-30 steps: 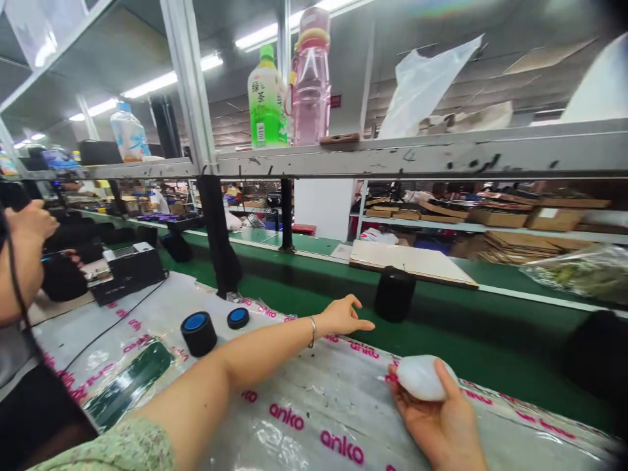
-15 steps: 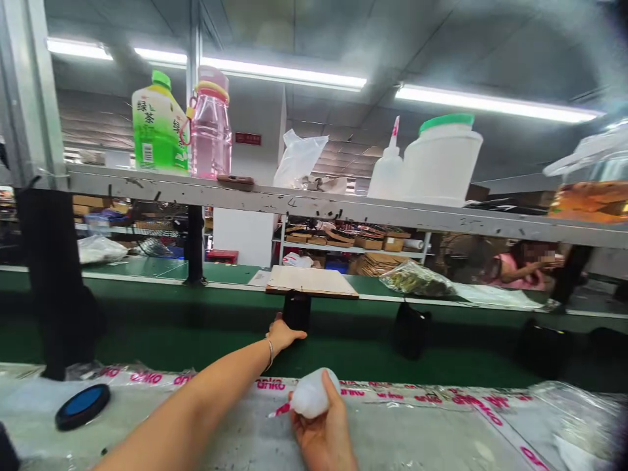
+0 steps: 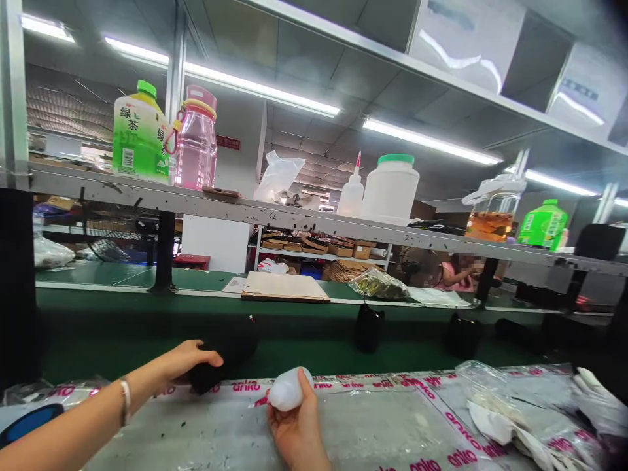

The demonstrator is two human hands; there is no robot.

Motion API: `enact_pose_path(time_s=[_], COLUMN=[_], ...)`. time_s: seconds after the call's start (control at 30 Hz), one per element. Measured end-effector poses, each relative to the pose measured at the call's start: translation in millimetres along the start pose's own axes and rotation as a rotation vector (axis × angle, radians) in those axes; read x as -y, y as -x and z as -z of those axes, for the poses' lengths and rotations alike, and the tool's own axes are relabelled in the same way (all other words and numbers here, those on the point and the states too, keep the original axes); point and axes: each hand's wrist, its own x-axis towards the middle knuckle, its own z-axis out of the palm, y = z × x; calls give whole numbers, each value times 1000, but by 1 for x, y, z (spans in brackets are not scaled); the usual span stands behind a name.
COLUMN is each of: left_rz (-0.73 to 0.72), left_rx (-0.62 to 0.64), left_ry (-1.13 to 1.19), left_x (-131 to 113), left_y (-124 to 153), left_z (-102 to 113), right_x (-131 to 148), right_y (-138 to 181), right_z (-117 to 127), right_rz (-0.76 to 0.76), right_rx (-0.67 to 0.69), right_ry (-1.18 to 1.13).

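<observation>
We see the left hand [image 3: 189, 362] closed over a black cylinder [image 3: 223, 362] that lies tilted at the near edge of the green conveyor belt [image 3: 314, 340], right where the belt meets the worktable [image 3: 373, 425]; the fingers wrap its near end while the far end points away to the right. It reads to us as a rigid, matte body, perhaps cloth-covered, though motion blur keeps us from being sure of the surface. We judge it moderately light and stiff, not fragile, and best taken around its middle, where a full wrap of the fingers meets an even curve; the flat ends would give less purchase. The right hand [image 3: 297, 432] is clamped on a small white pad [image 3: 287, 389], thumb across the front and the fingers behind; the pad looks soft, translucent and a little squashy, light enough to pinch without care. It sits over the table, just right of the cylinder but apart from it. The table is covered in clear, crinkled plastic film [image 3: 432, 392] printed with pink lettering, glossy and probably slippery under anything slid across it. Further black cylinders [image 3: 367, 327] stand upright on the belt, well apart from both hands. On the metal shelf [image 3: 294, 216] above stand a green bottle [image 3: 139, 131], a pink bottle [image 3: 197, 139] and a white jar [image 3: 391, 190], all smooth hard plastic.
</observation>
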Motion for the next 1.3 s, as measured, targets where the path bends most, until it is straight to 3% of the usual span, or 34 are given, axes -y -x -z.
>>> enact_pose_path(time_s=[0.13,0.23,0.43,0.53,0.63,0.8,0.87,0.97,1.3], left_rz=[-172,-239,-452,-425,-445,-389,-416,-507,-439], left_rx=[-74,-80,-139,-106,-141,58,59,29,369], left_ry=[-221,-433,-365,-281,-208,-264,-238,-110,238], left_x=[-10,-13,3,6,5,9,14,23,34], left_y=[35,57,67,66,64,52,44,33,22], left_z=[36,47,35,26,22,27,25,18,0], right_x=[0,0,8,15,19,25,28,29,20], right_y=[12,26,51,61,68,70,68,64,59], right_z=[-8,-16,-67,-100,-118,-118,-118,-121,-124], right_rz=[40,70,172,243,305,341,335,339,383], right_rx=[-1,22,145,253,324,326,319,322,320], right_ry=[-8,-10,-22,-52,-77,-81,-69,-51,87])
